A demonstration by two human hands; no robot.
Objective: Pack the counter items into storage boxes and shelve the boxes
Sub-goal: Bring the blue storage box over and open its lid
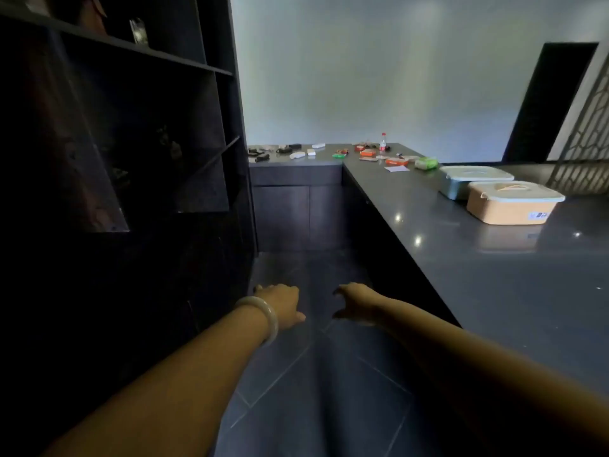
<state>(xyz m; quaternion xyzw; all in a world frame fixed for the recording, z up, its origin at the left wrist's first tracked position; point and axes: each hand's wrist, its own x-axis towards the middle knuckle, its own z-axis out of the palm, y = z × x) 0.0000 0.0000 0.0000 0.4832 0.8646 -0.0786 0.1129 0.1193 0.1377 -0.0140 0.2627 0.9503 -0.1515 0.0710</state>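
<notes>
Hands: my left hand (281, 305) and right hand (357, 303) both empty, fingers loosely curled over the floor, well apart from the grey box (474, 181) and orange box (514, 202), lidded on the counter (461, 258), loose items (329, 153) beyond; packing seemingly unstarted, next move a walk forward.

label: we see a small white sticker (539, 215) on the front of the orange box (514, 206) | text: we make out only a dark slanted "B", the rest blurred | bottle (383, 144): red label, too small for us to read
</notes>
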